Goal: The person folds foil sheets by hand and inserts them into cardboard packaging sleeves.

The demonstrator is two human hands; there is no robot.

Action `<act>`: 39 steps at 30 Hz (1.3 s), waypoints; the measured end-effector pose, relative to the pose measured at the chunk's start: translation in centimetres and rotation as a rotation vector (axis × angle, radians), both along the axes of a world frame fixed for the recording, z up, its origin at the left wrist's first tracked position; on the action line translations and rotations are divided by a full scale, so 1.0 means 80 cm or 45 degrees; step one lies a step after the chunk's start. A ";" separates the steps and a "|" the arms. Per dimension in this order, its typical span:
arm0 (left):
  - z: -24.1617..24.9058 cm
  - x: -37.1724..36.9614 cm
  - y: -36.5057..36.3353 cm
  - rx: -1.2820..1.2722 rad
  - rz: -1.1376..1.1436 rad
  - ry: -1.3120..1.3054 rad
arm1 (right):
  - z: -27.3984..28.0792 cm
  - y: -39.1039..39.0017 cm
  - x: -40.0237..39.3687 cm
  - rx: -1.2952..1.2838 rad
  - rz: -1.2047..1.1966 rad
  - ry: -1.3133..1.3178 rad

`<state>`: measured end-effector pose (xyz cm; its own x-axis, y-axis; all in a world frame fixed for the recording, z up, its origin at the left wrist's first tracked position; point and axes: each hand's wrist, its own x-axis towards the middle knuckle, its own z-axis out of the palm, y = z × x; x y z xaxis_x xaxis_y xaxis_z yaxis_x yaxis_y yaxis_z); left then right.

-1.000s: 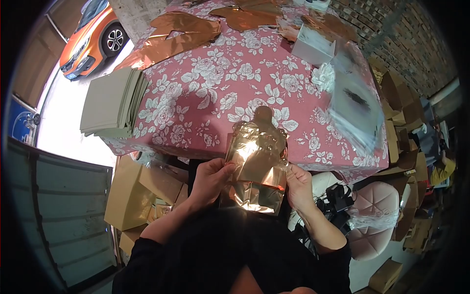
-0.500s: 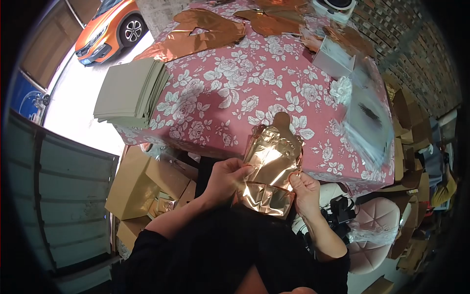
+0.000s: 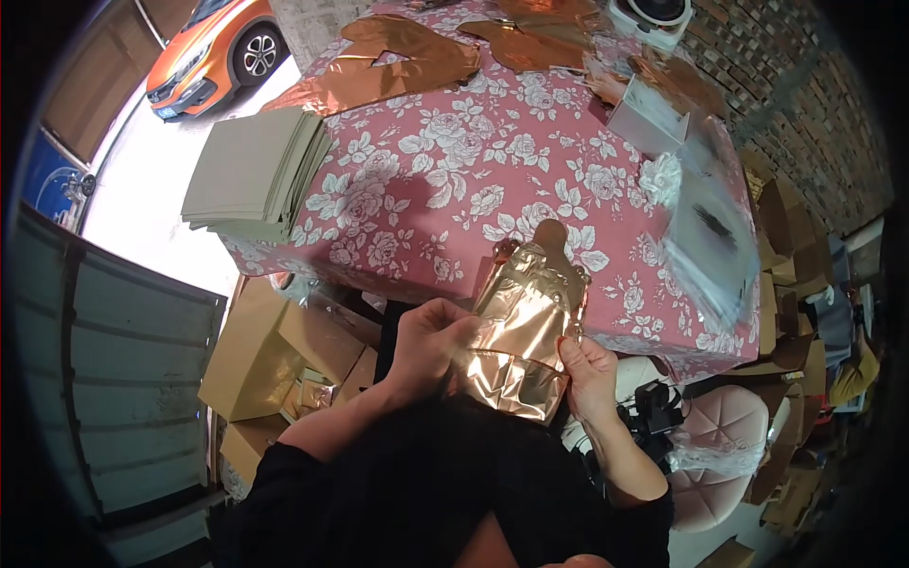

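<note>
Head: left hand [image 3: 428,348] and right hand [image 3: 589,373] pinch gold foil [image 3: 523,310]; dark marking [image 3: 712,220] looks illegible.

Passage over mid tablecloth [image 3: 417,222]; board stack [image 3: 248,175] blocks left, plastic bags [image 3: 712,251] right, copper foil [image 3: 428,64] behind, gold foil [image 3: 525,322] in front.

Count: two hands [image 3: 431,346], one gold foil packet [image 3: 523,317] between them. Left of the hands, one card stack [image 3: 248,166], one car [image 3: 204,47]; beyond them, at least two copper sheets [image 3: 426,71]. Forward and right, one white box [image 3: 644,131].
</note>
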<state>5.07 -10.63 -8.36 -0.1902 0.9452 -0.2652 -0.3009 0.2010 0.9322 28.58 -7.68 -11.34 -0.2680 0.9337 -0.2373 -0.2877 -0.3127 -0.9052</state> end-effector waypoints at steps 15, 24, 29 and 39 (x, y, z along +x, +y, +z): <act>-0.014 0.004 0.001 0.043 0.015 0.081 | -0.020 -0.002 0.010 0.043 0.076 0.120; -0.001 0.004 0.004 -0.023 0.085 0.137 | 0.024 -0.003 -0.007 -0.032 0.234 -0.100; -0.004 -0.015 0.010 -0.215 -0.085 -0.087 | 0.020 -0.001 -0.008 0.031 0.202 -0.093; 0.003 -0.021 0.012 -0.156 -0.425 -0.201 | 0.010 0.006 0.002 -0.134 0.222 0.009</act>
<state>3.36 -9.64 -8.08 0.1750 0.9078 -0.3811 -0.3377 0.4189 0.8429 28.74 -7.20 -10.58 -0.4255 0.8431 -0.3288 -0.2274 -0.4512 -0.8630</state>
